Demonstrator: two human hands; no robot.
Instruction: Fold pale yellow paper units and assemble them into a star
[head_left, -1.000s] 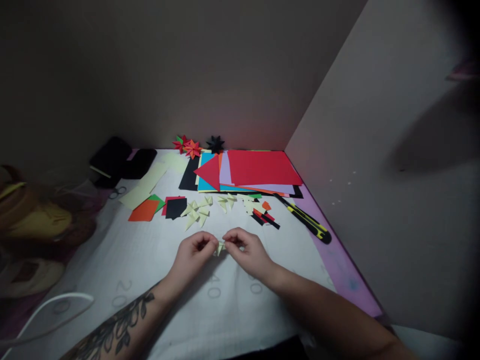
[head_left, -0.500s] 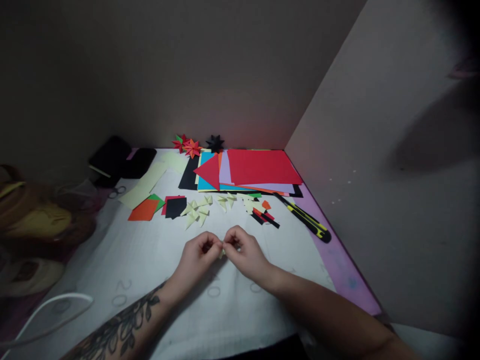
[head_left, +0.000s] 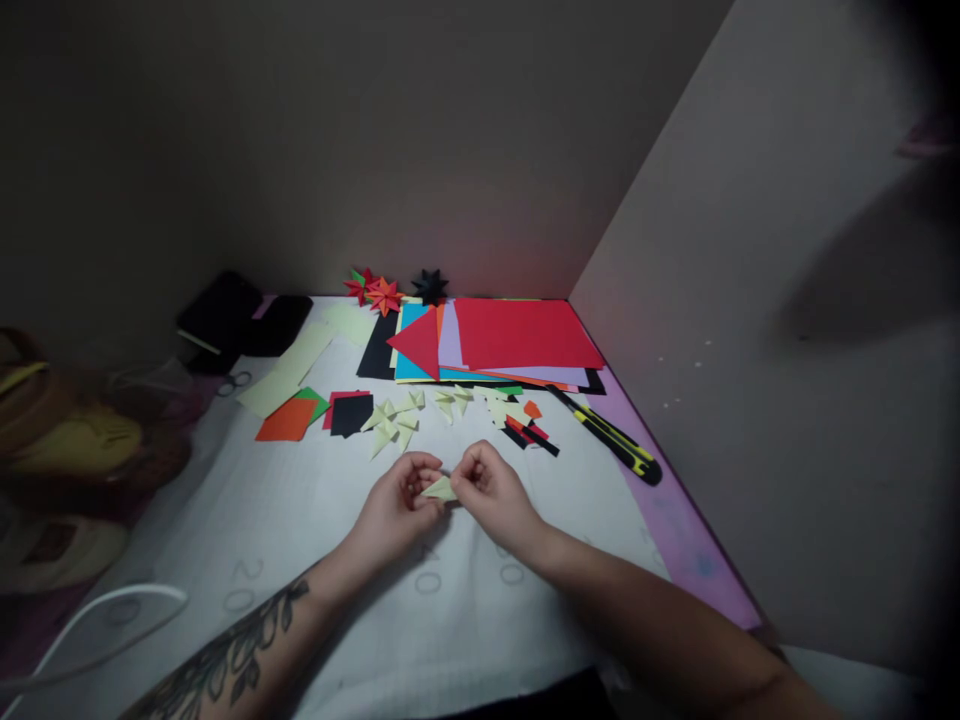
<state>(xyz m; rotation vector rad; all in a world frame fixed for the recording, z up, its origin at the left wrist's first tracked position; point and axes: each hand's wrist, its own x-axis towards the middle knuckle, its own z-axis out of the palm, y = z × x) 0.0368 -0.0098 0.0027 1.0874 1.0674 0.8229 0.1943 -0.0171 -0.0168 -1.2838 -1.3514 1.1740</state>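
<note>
A small pale yellow folded paper piece point(head_left: 439, 489) is held between my two hands, above the white covered table. My left hand point(head_left: 401, 500) has its fingers curled behind the paper, with the thumb below it. My right hand point(head_left: 491, 495) pinches the paper's right end between thumb and fingers. Just beyond my hands lie several pale yellow folded paper pieces point(head_left: 386, 428), with a smaller group point(head_left: 453, 401) to their right. Part of the held paper is hidden by my fingers.
Coloured paper sheets point(head_left: 525, 335) are stacked at the back, with folded paper stars point(head_left: 385, 296) behind. A yellow-black utility knife point(head_left: 615, 445) lies right, near paper scraps point(head_left: 525, 425). Black squares point(head_left: 352, 414), orange squares point(head_left: 286, 420) and scissors point(head_left: 235, 383) are left. A white cable point(head_left: 112, 600) curves front left.
My left fingers have opened from a tight pinch and now curl around the paper. More of the folded paper shows, and my right hand has shifted slightly right and up.
</note>
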